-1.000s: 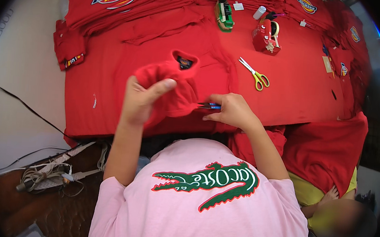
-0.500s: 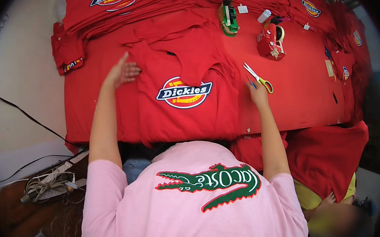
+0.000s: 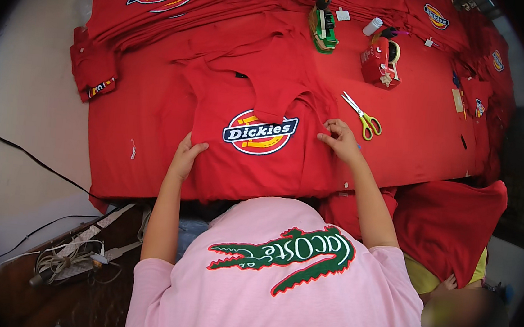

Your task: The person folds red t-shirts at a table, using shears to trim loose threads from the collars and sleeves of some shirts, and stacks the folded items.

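Note:
A red sleeveless garment (image 3: 216, 119) with a round yellow, white and dark blue badge print on its front lies spread before me, neck opening away from me. My left hand (image 3: 186, 155) is closed on its left side edge, thumb on top of the cloth. At its right side, my right hand (image 3: 341, 140) pinches the edge between thumb and fingers. Just beyond the right hand, scissors (image 3: 363, 117) with yellow-green handles rest on the red table cover (image 3: 394, 144), blades pointing away to the left.
Stacks of red printed garments (image 3: 213, 3) line the far side. A green tape dispenser (image 3: 324, 30), a red tape dispenser (image 3: 381, 62) and a white bottle (image 3: 372, 27) stand far right. Another person's hand (image 3: 449, 282) touches red cloth (image 3: 450, 223) at right. Tangled cables (image 3: 69, 265) lie lower left.
My left hand came nearer and to the right, from open beside the garment to gripping its edge. My right hand moved from beside the scissors to the garment's right edge.

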{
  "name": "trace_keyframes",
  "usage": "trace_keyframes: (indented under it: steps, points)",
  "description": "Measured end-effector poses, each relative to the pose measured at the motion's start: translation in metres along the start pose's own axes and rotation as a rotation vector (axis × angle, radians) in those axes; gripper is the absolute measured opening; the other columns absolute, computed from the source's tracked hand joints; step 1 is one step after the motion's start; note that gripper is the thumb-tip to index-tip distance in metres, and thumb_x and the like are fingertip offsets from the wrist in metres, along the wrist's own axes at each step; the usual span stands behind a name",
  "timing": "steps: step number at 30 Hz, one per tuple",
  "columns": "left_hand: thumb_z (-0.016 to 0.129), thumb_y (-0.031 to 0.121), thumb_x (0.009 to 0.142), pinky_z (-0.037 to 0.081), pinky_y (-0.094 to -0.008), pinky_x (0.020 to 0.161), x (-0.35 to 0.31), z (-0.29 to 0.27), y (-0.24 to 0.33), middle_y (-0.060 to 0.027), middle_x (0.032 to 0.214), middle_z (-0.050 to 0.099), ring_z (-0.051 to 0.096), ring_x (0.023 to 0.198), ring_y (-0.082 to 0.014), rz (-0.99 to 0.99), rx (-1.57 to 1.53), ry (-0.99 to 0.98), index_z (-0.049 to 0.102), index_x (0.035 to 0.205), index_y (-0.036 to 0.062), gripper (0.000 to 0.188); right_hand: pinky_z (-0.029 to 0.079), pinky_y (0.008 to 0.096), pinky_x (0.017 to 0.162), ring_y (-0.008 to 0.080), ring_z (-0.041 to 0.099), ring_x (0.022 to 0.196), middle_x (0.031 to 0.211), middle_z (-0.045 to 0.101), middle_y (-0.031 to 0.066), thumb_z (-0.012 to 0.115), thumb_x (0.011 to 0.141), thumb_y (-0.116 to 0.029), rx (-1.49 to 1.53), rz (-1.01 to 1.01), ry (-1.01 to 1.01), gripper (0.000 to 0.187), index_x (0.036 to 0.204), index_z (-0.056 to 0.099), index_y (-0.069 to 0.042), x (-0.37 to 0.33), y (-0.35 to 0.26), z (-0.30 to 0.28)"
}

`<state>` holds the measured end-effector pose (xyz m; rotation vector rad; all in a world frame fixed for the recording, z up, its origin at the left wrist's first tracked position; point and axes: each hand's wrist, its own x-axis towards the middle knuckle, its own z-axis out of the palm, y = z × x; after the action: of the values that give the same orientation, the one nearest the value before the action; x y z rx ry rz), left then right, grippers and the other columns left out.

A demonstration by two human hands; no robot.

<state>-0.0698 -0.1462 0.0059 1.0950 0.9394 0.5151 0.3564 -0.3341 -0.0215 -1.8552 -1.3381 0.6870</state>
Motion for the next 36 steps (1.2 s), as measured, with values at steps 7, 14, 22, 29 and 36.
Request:
trace_keyframes:
  steps: [7, 14, 22, 29, 36]
  points:
    - [0.064, 0.045, 0.095, 0.007, -0.0563, 0.127, 0.027, -0.025, 0.024, -0.0204, 0.108, 0.069, 0.059, 0.118, -0.0371, 0.369, 1.389, -0.334, 0.067, 0.119, 0.0023, 0.049, 0.043, 0.0212, 0.078, 0.0009, 0.050, 0.083, 0.083, 0.057, -0.0107, 0.070, 0.102, -0.025, 0.267, 0.236, -0.179, 0.019, 0.096, 0.071, -0.007, 0.006, 0.007, -0.040]
    - [0.084, 0.036, 0.077, 0.027, -0.0525, 0.121, -0.001, -0.100, 0.030, -0.0137, 0.097, 0.068, 0.060, 0.111, -0.0328, 0.308, 1.481, -0.277, 0.067, 0.088, 0.0045, 0.037, 0.040, 0.0238, 0.071, 0.0038, 0.046, 0.077, 0.078, 0.051, -0.0084, 0.070, 0.102, -0.026, 0.182, 0.228, -0.132, 0.025, 0.088, 0.066, -0.005, -0.023, -0.001, -0.082]
    - [0.094, 0.014, 0.065, 0.047, -0.0435, 0.095, -0.110, -0.100, 0.199, -0.0095, 0.099, 0.068, 0.062, 0.099, -0.0279, 0.697, 1.287, -0.016, 0.064, 0.089, 0.0035, 0.039, 0.049, 0.0344, 0.095, 0.0195, 0.061, 0.108, 0.114, 0.065, 0.0071, 0.073, 0.097, -0.022, -0.170, -0.148, -0.142, 0.026, 0.089, 0.067, 0.001, -0.030, -0.139, -0.225]
    - [0.083, 0.007, 0.082, 0.054, -0.0364, 0.089, -0.223, -0.035, 0.357, -0.0102, 0.123, 0.068, 0.061, 0.119, -0.0209, 1.689, 1.622, 1.100, 0.073, 0.105, 0.0085, 0.026, 0.051, 0.0376, 0.091, 0.0245, 0.069, 0.100, 0.110, 0.074, 0.0083, 0.071, 0.092, -0.006, -0.620, -0.994, 1.010, 0.014, 0.105, 0.076, -0.008, -0.034, -0.291, -0.271]
    - [0.088, 0.044, 0.078, 0.041, -0.0436, 0.115, -0.229, -0.089, 0.226, -0.0063, 0.095, 0.077, 0.066, 0.125, -0.0250, -0.135, 1.385, -0.188, 0.066, 0.067, 0.0031, 0.048, 0.050, 0.0322, 0.069, 0.0105, 0.065, 0.071, 0.075, 0.070, 0.0013, 0.084, 0.084, -0.023, -0.480, 0.116, -0.697, 0.021, 0.088, 0.073, -0.006, -0.091, -0.251, -0.239]
